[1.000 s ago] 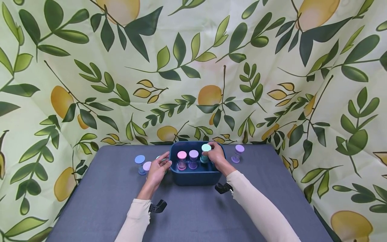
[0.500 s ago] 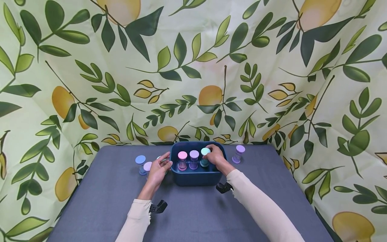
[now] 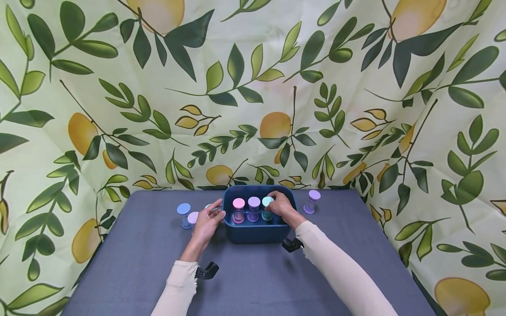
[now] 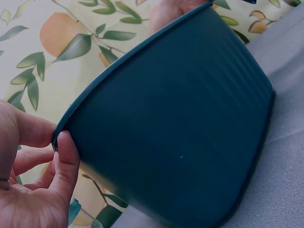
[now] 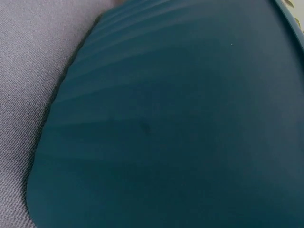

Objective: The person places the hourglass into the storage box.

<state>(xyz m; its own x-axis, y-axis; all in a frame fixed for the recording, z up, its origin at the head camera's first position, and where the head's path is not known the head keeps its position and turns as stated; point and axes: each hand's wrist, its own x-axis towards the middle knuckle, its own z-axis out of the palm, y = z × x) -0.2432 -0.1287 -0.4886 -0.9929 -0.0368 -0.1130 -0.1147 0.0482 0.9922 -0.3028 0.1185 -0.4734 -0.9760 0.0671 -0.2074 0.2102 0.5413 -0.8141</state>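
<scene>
Mint timer [image 3: 267,202] lower, beside purple timer [image 3: 253,203]

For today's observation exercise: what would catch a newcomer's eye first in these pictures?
The dark blue tub at the middle of the grey table, with three pastel-capped sand timers upright inside. The right hand grips the mint timer in it, while the left hand holds the tub's left rim. Behind hangs a bold lemon-and-leaf backdrop.
</scene>
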